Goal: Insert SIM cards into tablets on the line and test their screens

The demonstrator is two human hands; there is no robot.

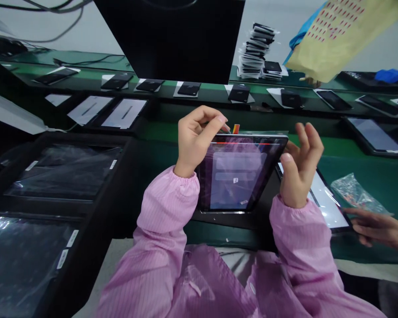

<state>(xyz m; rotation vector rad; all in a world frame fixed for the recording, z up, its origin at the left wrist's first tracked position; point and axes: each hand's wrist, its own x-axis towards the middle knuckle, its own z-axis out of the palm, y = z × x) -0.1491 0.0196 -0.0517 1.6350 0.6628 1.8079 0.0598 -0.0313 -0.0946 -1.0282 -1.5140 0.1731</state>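
Observation:
A tablet [237,176] stands tilted up on its bottom edge in front of me, its screen lit with pale boxes and a red line near the top. At its top left corner, my left hand [199,137] is closed, thumb and forefinger pinched on something small that I cannot make out. A small red and yellow tab [236,129] sticks up behind the top edge. My right hand [298,170] grips the tablet's upper right edge with the thumb near the front and a finger behind; its other fingers stick up. The tablet's back is hidden.
Another person's hand [381,227] touches a lit tablet [328,198] on the right, by a clear plastic bag [360,194]. Black trays [111,176] with wrapped panels stand left. A black monitor [175,39] overhangs the back, near a device stack [257,53] and yellow sheet [341,35].

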